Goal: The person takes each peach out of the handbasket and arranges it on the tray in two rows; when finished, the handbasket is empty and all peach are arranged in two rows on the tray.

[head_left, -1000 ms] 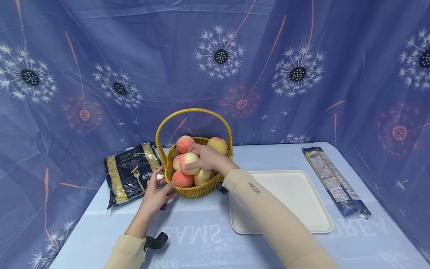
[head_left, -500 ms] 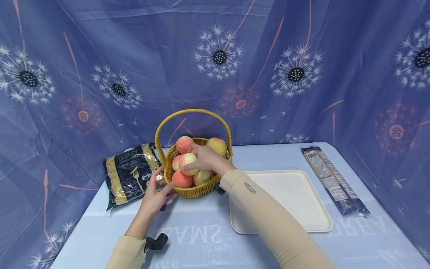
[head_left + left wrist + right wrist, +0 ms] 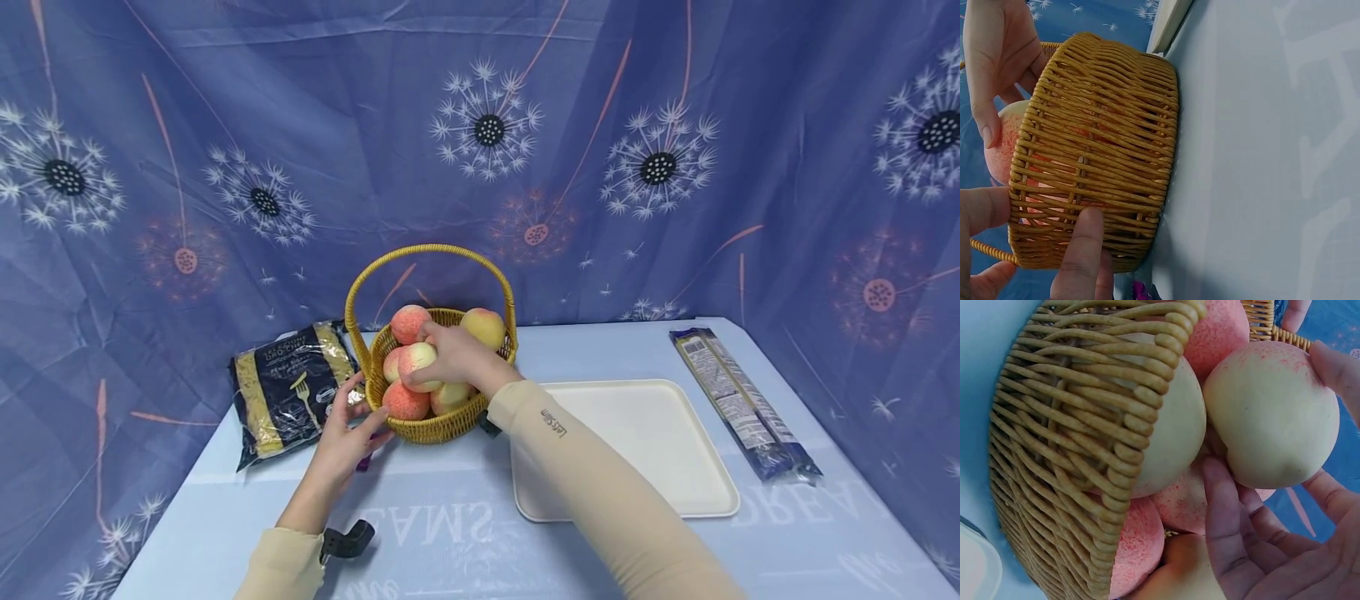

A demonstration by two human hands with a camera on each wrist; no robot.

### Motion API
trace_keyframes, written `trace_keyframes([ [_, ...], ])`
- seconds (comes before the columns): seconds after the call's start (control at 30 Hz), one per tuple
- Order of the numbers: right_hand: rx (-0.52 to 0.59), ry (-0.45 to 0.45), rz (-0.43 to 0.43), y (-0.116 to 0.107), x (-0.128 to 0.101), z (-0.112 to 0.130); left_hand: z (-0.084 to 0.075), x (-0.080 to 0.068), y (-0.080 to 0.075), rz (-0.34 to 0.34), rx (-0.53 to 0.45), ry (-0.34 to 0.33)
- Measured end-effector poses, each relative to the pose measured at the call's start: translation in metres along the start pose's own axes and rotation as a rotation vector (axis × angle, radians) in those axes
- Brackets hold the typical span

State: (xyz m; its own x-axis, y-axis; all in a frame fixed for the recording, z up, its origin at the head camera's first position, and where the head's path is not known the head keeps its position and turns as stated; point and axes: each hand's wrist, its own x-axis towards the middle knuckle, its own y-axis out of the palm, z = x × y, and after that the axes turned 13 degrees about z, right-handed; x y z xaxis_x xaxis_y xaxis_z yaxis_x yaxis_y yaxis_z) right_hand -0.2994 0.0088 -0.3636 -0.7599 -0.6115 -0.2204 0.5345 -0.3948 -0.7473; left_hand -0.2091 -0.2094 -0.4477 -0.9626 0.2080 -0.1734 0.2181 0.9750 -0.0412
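Note:
A yellow wicker basket [image 3: 435, 429] with a tall arched handle is filled with several peaches. My right hand [image 3: 465, 358] grips a pale peach with a pink blush [image 3: 1272, 415] on top of the pile, thumb on one side and fingers on the other. My left hand [image 3: 345, 437] holds the basket at its left front, with the thumb at the rim and fingers against the woven wall [image 3: 1104, 125]. A red peach [image 3: 406, 401] sits near that thumb, another red peach [image 3: 410, 323] at the back, and a yellow peach [image 3: 483, 328] at the back right.
A dark bag of pasta [image 3: 296, 387] lies left of the basket. To the right are a cream tray [image 3: 645, 450], partly under the right forearm, and a long blue packet [image 3: 742, 404]. A patterned blue curtain [image 3: 360, 125] hangs behind the table.
Both hands keep their holds on the basket and the pale peach. Only a slight shift of the head view shows.

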Motion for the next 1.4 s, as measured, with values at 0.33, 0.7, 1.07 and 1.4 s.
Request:
trace_keyframes([
  [0.33,-0.030,-0.001,-0.038,-0.001,0.000,0.000,0.001,0.000,0.001,0.003,-0.003,-0.002],
  [0.7,0.062,-0.041,-0.047,-0.015,-0.015,-0.003,0.002,-0.001,0.000,0.000,-0.003,0.001],
  [1.07,0.114,-0.011,-0.074,-0.035,-0.046,-0.023,0.001,-0.002,0.001,0.000,-0.012,0.008],
  [1.4,0.168,-0.034,-0.121,-0.043,-0.085,-0.050,0.001,-0.002,0.001,0.003,-0.013,0.011],
])
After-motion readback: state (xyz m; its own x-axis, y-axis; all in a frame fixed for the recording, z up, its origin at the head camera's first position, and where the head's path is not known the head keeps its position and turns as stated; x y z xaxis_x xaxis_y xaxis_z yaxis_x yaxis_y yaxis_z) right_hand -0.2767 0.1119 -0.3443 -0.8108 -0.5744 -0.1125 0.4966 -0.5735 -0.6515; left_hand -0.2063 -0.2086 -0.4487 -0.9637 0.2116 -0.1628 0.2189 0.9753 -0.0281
